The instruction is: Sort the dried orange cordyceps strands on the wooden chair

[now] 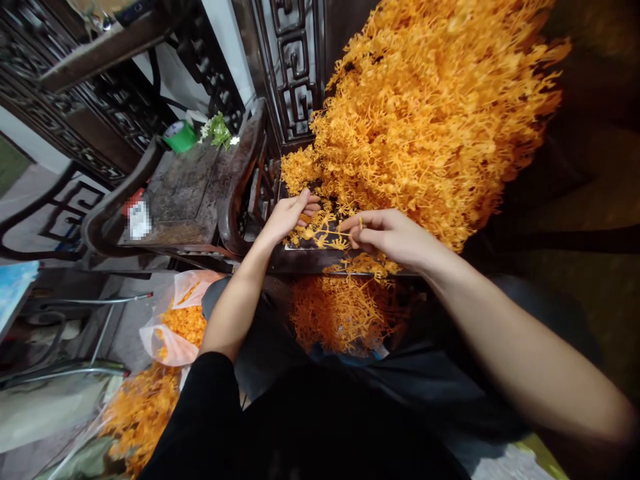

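Note:
A large heap of orange branching pieces [425,120] fills the dark wooden seat ahead of me and to the right. Between my hands lies a small orange sprig [327,232], its stem reaching my right fingertips. My right hand [383,235] pinches this sprig between thumb and fingers, palm turned inward. My left hand [295,215] is beside the sprig's other end, fingers apart and slightly curled, with nothing clearly held. More orange pieces [345,310] are gathered below the seat edge, between my knees.
A dark wooden side table [185,193] at left holds green tape [181,136] and a green sprig with white flowers [219,131]. Lower left are a pinkish bag [175,345] with orange bits and another orange pile [143,413]. The seat's front edge [300,262] runs below my hands.

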`<state>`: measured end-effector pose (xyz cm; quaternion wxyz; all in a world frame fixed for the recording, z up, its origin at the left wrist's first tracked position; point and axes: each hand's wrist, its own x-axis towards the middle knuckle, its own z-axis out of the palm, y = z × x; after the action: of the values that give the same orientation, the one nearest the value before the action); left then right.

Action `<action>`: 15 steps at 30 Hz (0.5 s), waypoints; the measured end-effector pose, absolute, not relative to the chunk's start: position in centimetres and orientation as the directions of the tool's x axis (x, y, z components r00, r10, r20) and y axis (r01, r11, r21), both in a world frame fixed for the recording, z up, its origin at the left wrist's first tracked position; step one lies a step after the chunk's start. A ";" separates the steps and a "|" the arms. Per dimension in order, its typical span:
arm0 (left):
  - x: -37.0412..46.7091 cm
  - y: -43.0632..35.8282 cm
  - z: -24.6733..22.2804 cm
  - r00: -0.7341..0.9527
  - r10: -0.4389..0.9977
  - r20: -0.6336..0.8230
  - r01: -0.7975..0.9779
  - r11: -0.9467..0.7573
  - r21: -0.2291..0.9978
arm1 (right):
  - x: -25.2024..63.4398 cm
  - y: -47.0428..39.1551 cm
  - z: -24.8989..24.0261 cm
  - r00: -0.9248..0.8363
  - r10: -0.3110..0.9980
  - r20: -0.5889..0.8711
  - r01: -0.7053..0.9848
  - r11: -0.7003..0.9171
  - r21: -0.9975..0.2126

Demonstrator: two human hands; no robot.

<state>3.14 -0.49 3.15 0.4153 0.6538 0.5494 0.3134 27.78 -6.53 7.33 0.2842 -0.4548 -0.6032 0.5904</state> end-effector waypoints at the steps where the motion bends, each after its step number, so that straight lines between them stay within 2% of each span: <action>1: 3.3 -1.4 4.2 0.307 0.947 -0.093 0.380 -0.033 0.924 | 27.8 -6.5 7.3 -0.410 0.893 -0.185 0.259 -0.081 -0.962; 3: 3.7 -3.2 5.8 0.450 0.890 -0.074 0.302 -0.074 0.950 | 27.8 -6.5 7.1 -0.408 0.900 -0.156 0.324 -0.017 -0.946; 6: 4.5 -5.4 6.6 0.441 0.896 0.046 0.280 -0.187 0.942 | 27.4 -6.8 6.8 -0.448 0.886 -0.119 0.362 0.058 -0.930; 11: 5.9 -6.3 5.3 0.202 0.972 0.123 0.262 -0.175 0.949 | 25.8 -7.5 6.6 -0.433 0.900 -0.053 0.378 0.128 -0.917; 15: 5.4 -4.4 4.7 -0.161 0.943 0.290 0.317 -0.228 0.920 | 25.6 -7.7 7.2 -0.319 0.944 -0.081 0.433 0.069 -0.899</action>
<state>5.38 -4.43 4.65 0.2949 0.5765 0.5467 0.5309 25.58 -7.71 7.23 0.2822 -0.5106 -0.6745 0.4525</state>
